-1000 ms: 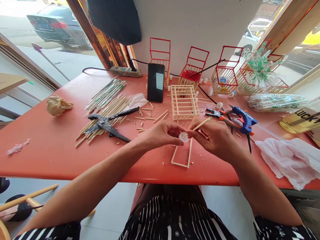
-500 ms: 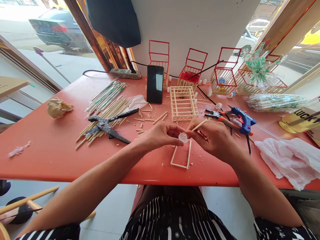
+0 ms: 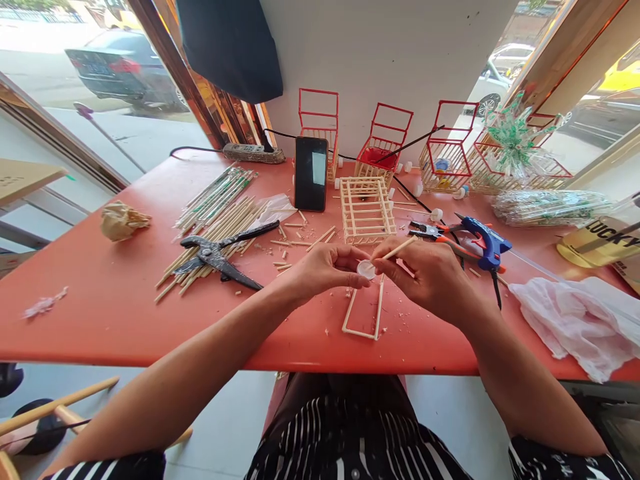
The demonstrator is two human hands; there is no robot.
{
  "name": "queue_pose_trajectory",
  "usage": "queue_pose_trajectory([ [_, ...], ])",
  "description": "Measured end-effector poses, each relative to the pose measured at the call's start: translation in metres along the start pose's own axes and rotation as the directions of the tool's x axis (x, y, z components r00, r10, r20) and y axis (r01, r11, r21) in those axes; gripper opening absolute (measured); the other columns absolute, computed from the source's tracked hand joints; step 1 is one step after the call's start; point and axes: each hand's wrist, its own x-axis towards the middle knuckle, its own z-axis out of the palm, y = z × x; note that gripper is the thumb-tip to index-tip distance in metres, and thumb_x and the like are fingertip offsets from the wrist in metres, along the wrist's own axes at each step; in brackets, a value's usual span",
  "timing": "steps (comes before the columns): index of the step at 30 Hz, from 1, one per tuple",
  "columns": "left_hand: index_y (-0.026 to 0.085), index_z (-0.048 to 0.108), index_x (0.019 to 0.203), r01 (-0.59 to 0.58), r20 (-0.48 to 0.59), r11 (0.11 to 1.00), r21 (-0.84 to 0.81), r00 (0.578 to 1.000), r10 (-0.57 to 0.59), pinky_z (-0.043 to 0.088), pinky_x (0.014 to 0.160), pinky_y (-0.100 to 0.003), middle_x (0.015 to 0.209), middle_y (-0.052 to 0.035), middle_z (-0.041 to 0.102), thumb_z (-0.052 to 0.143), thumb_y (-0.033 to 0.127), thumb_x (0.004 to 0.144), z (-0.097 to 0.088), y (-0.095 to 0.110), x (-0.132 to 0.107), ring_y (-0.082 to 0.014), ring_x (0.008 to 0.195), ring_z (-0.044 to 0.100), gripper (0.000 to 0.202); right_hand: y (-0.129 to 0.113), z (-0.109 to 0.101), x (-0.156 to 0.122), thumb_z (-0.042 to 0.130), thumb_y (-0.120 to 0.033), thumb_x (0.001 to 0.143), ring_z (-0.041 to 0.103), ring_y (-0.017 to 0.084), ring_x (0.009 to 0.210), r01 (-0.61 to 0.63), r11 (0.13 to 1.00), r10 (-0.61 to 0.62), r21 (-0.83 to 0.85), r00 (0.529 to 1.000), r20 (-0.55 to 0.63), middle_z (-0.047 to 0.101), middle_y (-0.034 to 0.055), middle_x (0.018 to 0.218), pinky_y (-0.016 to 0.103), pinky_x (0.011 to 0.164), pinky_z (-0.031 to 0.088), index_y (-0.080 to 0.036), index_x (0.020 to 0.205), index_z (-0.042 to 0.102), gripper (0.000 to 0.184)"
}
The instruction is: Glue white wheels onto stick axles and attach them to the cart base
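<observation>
Between thumb and fingers, my left hand (image 3: pixel 327 270) pinches a small white plastic bottle cap (image 3: pixel 367 269) with its hollow side turned toward me. My right hand (image 3: pixel 425 270) grips a thin wooden stick (image 3: pixel 399 249), whose lower end reaches the cap; whether it touches the inside I cannot tell. Under both hands a narrow rectangular frame of sticks (image 3: pixel 361 333) lies on the red table (image 3: pixel 300 343), its far end hidden by my fingers. Just behind them stands a small openwork box of sticks (image 3: pixel 369 208).
Large cutting pliers (image 3: pixel 213 257) lie across a pile of wooden sticks (image 3: pixel 200 267) to the left. On the right are smaller pliers (image 3: pixel 425 230), a blue glue gun (image 3: pixel 485 240) and crumpled white plastic (image 3: pixel 575 320). A phone (image 3: pixel 311 175) stands upright before red-topped stick carts (image 3: pixel 383 143).
The cap has tipped slightly in my left fingers. Both hands stay in nearly the same place, and the whole view has shifted a little.
</observation>
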Motion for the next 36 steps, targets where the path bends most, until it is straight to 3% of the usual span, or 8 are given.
queue_pose_trajectory([
  [13, 0.010, 0.074, 0.099, 0.035, 0.001, 0.999, -0.020, 0.999, -0.035, 0.052, 0.070, -0.025, 0.078, -0.0041, 0.076, 0.091, 0.013, 0.059, 0.002, 0.000, 0.001, -0.0138, 0.072, 0.071, 0.043, 0.008, 0.006, 0.001, 0.055, -0.030, 0.104, 0.063, 0.015, 0.073, 0.023, 1.000, -0.023, 0.005, 0.999, 0.029, 0.071, 0.0044, 0.083, 0.026, 0.069, 0.043, -0.017, 0.089, 0.066, 0.023],
  [19, 0.010, 0.074, 0.103, -0.001, 0.017, 1.000, 0.022, 1.000, 0.001, 0.050, 0.065, -0.022, 0.069, 0.0023, 0.070, 0.089, 0.014, 0.063, 0.004, -0.002, 0.001, -0.0095, 0.064, 0.065, 0.043, 0.010, 0.007, 0.000, 0.054, -0.034, 0.104, 0.063, 0.016, 0.073, -0.019, 1.000, 0.019, -0.008, 0.998, 0.056, 0.071, 0.0054, 0.084, 0.026, 0.068, 0.041, -0.016, 0.091, 0.067, 0.026],
  [25, 0.013, 0.072, 0.114, -0.004, 0.142, 1.000, 0.015, 0.990, 0.002, 0.056, 0.082, -0.026, 0.086, -0.0044, 0.077, 0.086, 0.016, 0.070, 0.001, 0.000, -0.001, -0.0144, 0.085, 0.074, 0.046, 0.007, 0.002, 0.000, 0.054, -0.034, 0.104, 0.064, 0.015, 0.071, -0.050, 0.997, 0.054, -0.052, 0.997, 0.062, 0.072, 0.0042, 0.081, 0.025, 0.065, 0.040, -0.016, 0.088, 0.067, 0.028],
  [31, 0.019, 0.071, 0.123, -0.114, 0.161, 0.987, 0.114, 0.982, 0.095, 0.056, 0.076, -0.023, 0.101, -0.0042, 0.074, 0.082, 0.011, 0.073, -0.008, -0.002, -0.002, -0.0111, 0.083, 0.071, 0.052, 0.007, 0.000, -0.002, 0.056, -0.032, 0.103, 0.064, 0.014, 0.071, -0.044, 0.998, 0.046, -0.047, 0.998, 0.044, 0.074, 0.0030, 0.084, 0.024, 0.065, 0.040, -0.018, 0.088, 0.066, 0.023],
  [36, 0.015, 0.069, 0.124, -0.051, 0.174, 0.995, 0.091, 0.984, 0.034, 0.055, 0.079, -0.024, 0.094, -0.0053, 0.077, 0.082, 0.011, 0.074, -0.005, 0.001, -0.004, -0.0134, 0.086, 0.073, 0.052, 0.008, 0.001, -0.001, 0.055, -0.033, 0.103, 0.065, 0.015, 0.073, -0.037, 0.999, 0.039, -0.037, 0.998, 0.050, 0.074, 0.0040, 0.084, 0.025, 0.067, 0.041, -0.018, 0.088, 0.067, 0.025],
])
